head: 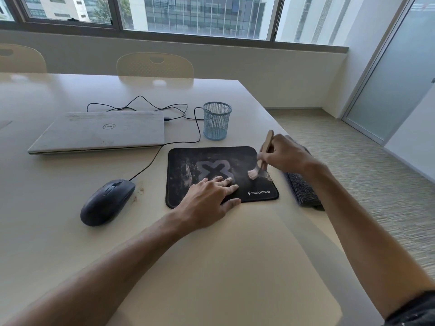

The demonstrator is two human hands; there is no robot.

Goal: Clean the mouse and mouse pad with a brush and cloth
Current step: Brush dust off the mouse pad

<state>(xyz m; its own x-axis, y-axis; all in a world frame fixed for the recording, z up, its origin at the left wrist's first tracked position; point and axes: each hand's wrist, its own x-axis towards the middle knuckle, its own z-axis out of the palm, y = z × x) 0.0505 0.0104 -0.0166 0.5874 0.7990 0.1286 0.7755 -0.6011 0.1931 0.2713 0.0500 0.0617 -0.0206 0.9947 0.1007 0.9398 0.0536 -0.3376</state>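
Observation:
A black mouse pad (181, 170) with a grey X logo and dusty smears lies near the table's right edge. My left hand (209, 198) rests flat on its front part, fingers spread. My right hand (286, 155) grips a small wooden-handled brush (264, 152), whose pale bristles touch the pad's right side beside a little pile of crumbs. A dark wired mouse (107, 202) sits on the table left of the pad. A folded grey cloth (303, 189) lies right of the pad at the table's edge, partly hidden by my right forearm.
A shut silver laptop (98, 131) lies behind the mouse, with the mouse's cable (150, 164) looping to it. A blue mesh pen cup (216, 121) stands behind the pad. The table edge (282, 128) runs close to the right. Two chairs stand at the far side.

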